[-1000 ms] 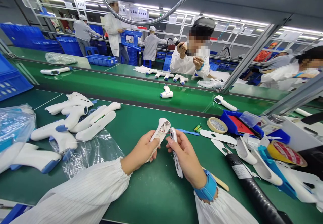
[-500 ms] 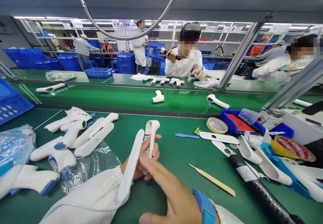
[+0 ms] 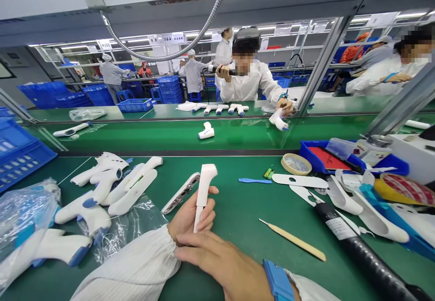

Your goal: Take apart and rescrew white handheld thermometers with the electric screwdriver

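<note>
My left hand (image 3: 189, 215) is closed around the grip of a white thermometer shell (image 3: 205, 185), held upright with its head at the top. A second flat shell half (image 3: 180, 193) with a dark inner side juts out to the left behind that hand; how it is held is hidden. My right hand (image 3: 217, 258), with a blue wrist strap (image 3: 277, 278), lies low in front. Its fingers stretch left and touch my left wrist at the white sleeve cuff. Nothing shows in them.
White thermometer housings (image 3: 112, 183) lie heaped at left on clear plastic beside a bag (image 3: 23, 206) and a blue bin (image 3: 16, 151). At right lie a wooden stick (image 3: 292, 240), a black-handled tool (image 3: 356, 246), a tape roll (image 3: 295, 164) and a blue tray (image 3: 390, 161). A co-worker (image 3: 251, 81) sits across the conveyor belt (image 3: 152, 133).
My right hand let go of the flat shell half and dropped to my left wrist. The flat half now sticks out left behind my left hand. The co-worker reached down to the belt.
</note>
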Motion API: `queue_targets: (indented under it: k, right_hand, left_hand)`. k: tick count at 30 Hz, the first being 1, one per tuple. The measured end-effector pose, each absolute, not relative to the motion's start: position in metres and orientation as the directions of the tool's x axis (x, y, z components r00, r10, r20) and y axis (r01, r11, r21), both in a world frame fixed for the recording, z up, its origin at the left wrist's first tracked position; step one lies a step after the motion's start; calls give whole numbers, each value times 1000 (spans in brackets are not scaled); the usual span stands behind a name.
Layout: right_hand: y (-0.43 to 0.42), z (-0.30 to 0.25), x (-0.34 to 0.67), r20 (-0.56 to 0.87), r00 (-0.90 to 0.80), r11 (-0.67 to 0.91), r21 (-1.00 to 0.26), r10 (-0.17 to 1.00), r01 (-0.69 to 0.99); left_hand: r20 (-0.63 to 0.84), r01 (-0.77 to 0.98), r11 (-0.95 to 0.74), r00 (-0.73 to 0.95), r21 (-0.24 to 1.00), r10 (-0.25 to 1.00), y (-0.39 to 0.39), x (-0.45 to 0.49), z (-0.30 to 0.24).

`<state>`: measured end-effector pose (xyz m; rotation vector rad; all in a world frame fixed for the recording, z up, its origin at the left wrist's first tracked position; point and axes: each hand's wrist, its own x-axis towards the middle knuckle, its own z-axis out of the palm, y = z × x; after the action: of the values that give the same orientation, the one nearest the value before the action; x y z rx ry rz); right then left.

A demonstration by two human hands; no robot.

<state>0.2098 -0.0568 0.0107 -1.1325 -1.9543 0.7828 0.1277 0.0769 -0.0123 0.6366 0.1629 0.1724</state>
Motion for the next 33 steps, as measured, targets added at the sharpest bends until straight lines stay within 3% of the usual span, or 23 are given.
queue_targets:
  k: [6,12,23,30,33]
  right_hand:
    - [-55,16,206,388,-248,460,-777,888,430]
    - [-54,10,203,491,9,425,-764,871,486]
    - [-51,6,205,400,208,265,-839,893,475]
    - [-46,3,210,345,373,208,-909,861,361]
    - [-42,3,213,290,413,199,-948,863,248]
  left_hand:
    - [-115,-102,792,970,601,213,78,129,-11]
    - [-132,-126,779,957,614,259,77,131,-6]
    - [-131,-144,801,955,582,267,78,131,-6]
    - [-128,-121,783,960,610,248,79,132,-12]
    - [-175,-137,724,925,676,338,75,134,-11]
